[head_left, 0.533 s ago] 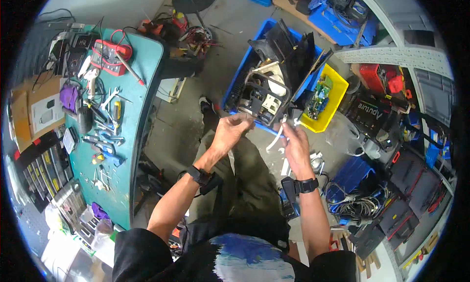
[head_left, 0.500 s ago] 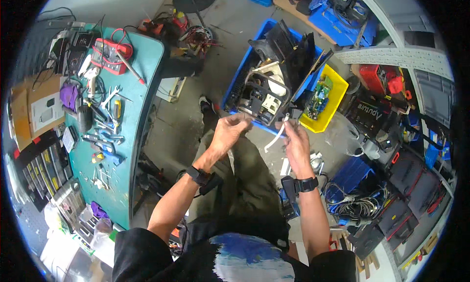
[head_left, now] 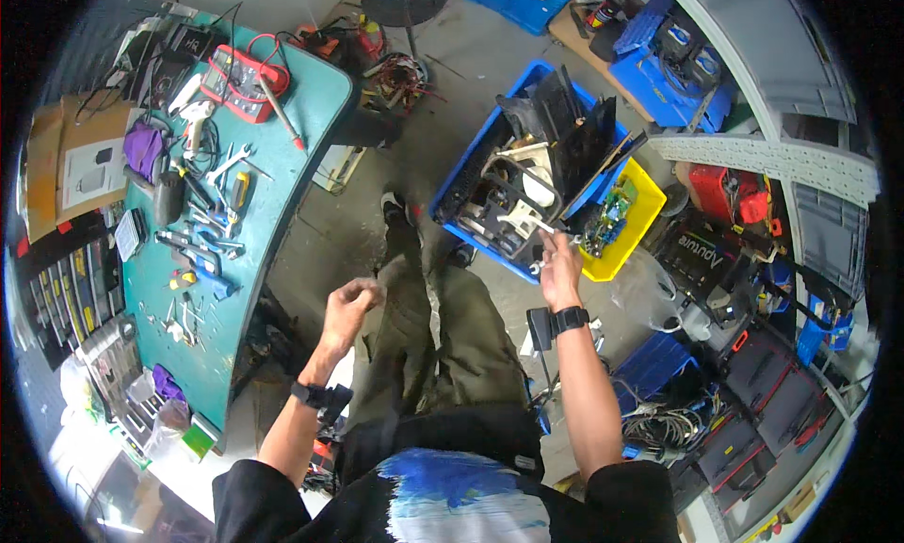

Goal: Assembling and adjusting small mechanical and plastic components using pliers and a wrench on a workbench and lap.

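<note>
My right hand (head_left: pixel 562 272) is closed on a slim white plastic strip (head_left: pixel 525 220), held over the near right edge of a blue bin (head_left: pixel 450 178). That bin is heaped with black panels (head_left: pixel 579 133) and white and dark plastic parts. Above my left thigh, my left hand (head_left: pixel 348 315) has its fingers curled together; the tips are blurred, and whether they pinch anything small cannot be made out. A yellow bin (head_left: pixel 650 215) with green circuit boards (head_left: pixel 612 209) stands against the blue bin's right side.
On my left, a green workbench (head_left: pixel 282 171) carries a red multimeter (head_left: pixel 247 86), wrenches (head_left: pixel 226 164), pliers and screwdrivers. Black cases (head_left: pixel 702 383), coiled cables (head_left: pixel 664 435) and a metal shelf (head_left: pixel 753 152) line the right. A clear plastic bag (head_left: pixel 645 293) lies near the yellow bin.
My hands have moved apart. The left has drawn back toward my left thigh, while the right has carried the white strip over the blue bin. The view has shifted slightly.
</note>
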{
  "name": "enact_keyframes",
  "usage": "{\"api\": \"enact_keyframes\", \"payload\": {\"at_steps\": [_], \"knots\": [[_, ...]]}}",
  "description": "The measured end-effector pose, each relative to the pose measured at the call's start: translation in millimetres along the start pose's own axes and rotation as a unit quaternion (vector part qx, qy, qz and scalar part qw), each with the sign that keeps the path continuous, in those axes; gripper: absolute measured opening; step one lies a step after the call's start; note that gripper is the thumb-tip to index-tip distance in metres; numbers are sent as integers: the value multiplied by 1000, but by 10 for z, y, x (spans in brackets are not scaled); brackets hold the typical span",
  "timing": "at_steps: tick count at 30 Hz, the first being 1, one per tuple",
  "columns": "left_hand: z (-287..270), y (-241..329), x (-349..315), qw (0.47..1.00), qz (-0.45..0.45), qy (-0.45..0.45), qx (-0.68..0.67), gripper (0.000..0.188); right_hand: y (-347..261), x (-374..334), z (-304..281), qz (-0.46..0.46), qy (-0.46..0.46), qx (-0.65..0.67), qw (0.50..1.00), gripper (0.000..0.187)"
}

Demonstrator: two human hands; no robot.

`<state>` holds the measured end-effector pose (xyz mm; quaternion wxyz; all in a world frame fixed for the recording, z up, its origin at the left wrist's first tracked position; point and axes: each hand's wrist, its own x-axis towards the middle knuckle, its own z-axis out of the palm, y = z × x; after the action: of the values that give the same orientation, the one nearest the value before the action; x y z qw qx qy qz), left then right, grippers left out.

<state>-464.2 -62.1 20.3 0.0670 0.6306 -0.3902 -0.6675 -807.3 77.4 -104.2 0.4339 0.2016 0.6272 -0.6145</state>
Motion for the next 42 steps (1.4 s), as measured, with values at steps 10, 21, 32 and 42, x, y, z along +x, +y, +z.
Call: {"api": "enact_keyframes", "payload": {"at_steps": [10, 21, 32, 42], "knots": [[-829, -286, -790, 995, -1, 102, -19, 15, 182, 443, 80, 47, -35, -127, 990, 52], [-1896, -478, -1284, 976, 100, 172, -83, 16, 126, -614, -807, 41, -36, -503, 863, 19], [-3199, -429, -1163, 897, 137, 411, 90, 27, 334, -1020, -765, 27, -124, -562, 817, 18], [-3785, -799, -960, 812, 132, 496, 278, 22, 230, -1861, 430, -10, -117, -580, 806, 17]]}}
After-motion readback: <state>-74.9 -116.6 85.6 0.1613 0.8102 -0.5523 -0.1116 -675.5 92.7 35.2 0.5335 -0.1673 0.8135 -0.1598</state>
